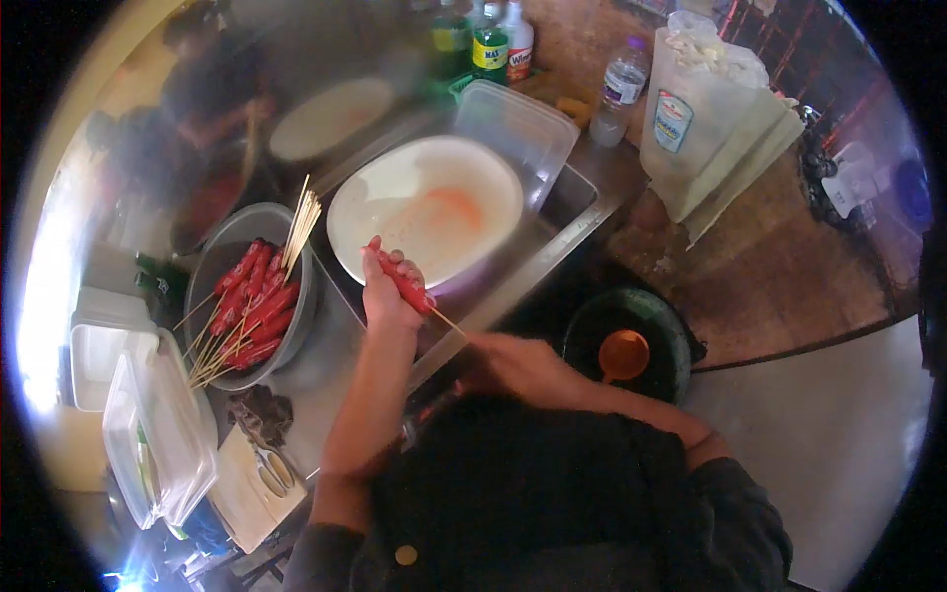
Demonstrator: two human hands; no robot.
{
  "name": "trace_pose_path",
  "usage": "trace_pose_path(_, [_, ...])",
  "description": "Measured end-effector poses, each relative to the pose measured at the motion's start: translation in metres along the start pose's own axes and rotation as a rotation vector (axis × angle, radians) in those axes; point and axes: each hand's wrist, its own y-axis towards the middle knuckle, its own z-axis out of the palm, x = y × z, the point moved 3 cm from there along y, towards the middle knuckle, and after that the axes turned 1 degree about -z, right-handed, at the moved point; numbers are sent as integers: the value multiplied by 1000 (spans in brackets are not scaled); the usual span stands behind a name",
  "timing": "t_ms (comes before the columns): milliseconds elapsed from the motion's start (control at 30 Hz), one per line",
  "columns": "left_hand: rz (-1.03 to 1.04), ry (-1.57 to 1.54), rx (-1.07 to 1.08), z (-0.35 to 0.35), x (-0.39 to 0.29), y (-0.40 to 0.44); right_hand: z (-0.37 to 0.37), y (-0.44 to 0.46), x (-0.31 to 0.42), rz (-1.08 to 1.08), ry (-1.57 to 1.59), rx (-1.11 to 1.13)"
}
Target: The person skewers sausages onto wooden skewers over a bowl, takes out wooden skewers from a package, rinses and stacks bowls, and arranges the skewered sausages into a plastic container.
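My left hand [391, 299] is wrapped around a red hotdog [412, 291] over the near rim of a white oval basin [355, 202], which holds cloudy, reddish liquid. A thin bamboo skewer [449, 321] runs out of the hotdog's lower end toward my right hand [523, 367]. That hand is slightly blurred, and its fingers close on the skewer's end. To the left, a grey bowl [309, 321] holds several skewered red hotdogs [261, 296]. A bundle of bare skewers [302, 229] leans in the same bowl.
The basin rests over a steel sink [572, 202], with a clear plastic tub [523, 123] behind it. Bottles [489, 49] and a water bottle [621, 89] stand at the back. An orange ladle [623, 353] lies in a dark pan at right. Scissors [271, 469] lie left, near plastic containers [153, 444].
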Motion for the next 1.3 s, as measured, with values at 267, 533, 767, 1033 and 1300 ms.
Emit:
trace_pose_path(267, [62,37,0,-1,6,0,2,8,-1,20,104,-27])
trace_pose_path(533, [99,-62,1,4,8,-3,4,15,4,34,196,-47])
trace_pose_path(767, [109,-156,102,2,5,1,2,14,19,219,434,10])
trace_pose_path(1033, [-96,-1,-181,11,6,-9,3,14,12,159,305,-18])
trace_pose_path(1300, [-32,82,-152,16,10,-15,3,9,6,-100,-52,-122])
